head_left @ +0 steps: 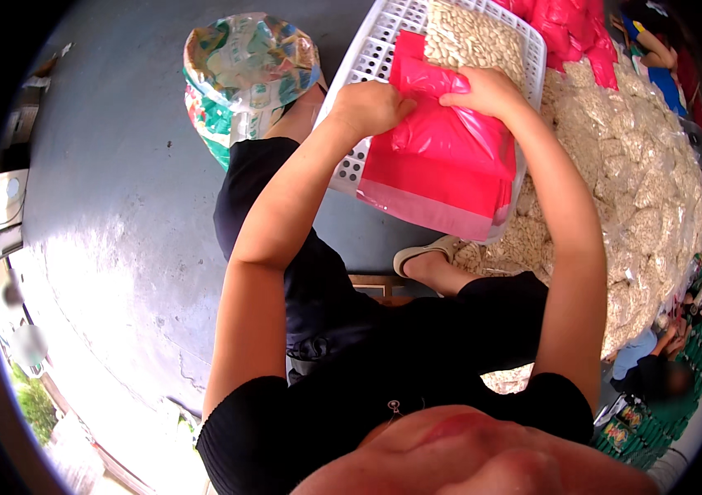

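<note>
Part of the wearer's head lay closest to the lens, at the lower edge, above a black short-sleeved top and dark trousers. Both bare forearms extended upward from it toward a white perforated crate, set obliquely at upper centre; its support could not be told. Within the crate's rim lay a glossy red bag, crumpled at its upper part, over flat red plastic whose near edge bore a clear strip. Left hand: fingers curled, the grip closed on the left side of the red bag, thumb directed inward. Right hand: the grip closed on the upper right part of the same bag, thumb against the red film. Just beyond the hands, partly behind the red plastic, rested a clear bag of pale, seed-like pieces.

To the right rose a broad heap of clear bags with pale contents, topped at its far end by further red bags. To the left, a multicoloured plastic sack stood open-mouthed on the grey floor. One light clog showed below the crate. Other people appeared at the right margin, near green packages.
</note>
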A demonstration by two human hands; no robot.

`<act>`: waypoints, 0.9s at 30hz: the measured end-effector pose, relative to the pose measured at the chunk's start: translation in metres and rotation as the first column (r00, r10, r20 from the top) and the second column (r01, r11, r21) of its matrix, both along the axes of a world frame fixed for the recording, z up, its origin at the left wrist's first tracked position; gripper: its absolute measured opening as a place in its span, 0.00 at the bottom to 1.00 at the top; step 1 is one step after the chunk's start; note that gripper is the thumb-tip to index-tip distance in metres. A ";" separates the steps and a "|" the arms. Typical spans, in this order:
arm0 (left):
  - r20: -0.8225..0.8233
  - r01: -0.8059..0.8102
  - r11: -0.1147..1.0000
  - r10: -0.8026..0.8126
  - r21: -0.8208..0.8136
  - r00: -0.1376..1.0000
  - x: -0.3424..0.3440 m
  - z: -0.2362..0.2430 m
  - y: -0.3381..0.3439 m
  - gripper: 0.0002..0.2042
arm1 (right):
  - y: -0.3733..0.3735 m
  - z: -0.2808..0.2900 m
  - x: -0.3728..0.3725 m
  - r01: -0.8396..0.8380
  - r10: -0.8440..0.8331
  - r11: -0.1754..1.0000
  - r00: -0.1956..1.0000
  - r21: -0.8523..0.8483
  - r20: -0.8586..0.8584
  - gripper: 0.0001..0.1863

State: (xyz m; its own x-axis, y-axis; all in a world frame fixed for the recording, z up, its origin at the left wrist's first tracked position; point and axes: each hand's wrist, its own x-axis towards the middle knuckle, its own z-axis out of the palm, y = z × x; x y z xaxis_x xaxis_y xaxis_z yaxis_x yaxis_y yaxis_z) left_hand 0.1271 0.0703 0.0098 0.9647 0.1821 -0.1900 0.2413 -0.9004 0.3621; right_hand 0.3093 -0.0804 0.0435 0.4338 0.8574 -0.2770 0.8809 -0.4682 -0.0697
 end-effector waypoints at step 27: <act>0.233 -0.373 0.912 0.405 -0.172 0.884 -0.009 -0.044 0.237 0.12 | -0.369 0.011 -0.050 0.646 -0.634 0.752 0.657 -0.128 -0.408 0.21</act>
State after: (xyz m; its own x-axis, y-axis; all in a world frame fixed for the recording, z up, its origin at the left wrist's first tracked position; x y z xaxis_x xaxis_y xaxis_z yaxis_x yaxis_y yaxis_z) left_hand 0.1177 0.3075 -0.0342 0.8386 0.5447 0.0118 0.4466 -0.6997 0.5576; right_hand 0.2598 -0.4498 0.0546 0.7316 0.4200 -0.5370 0.2494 -0.8980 -0.3626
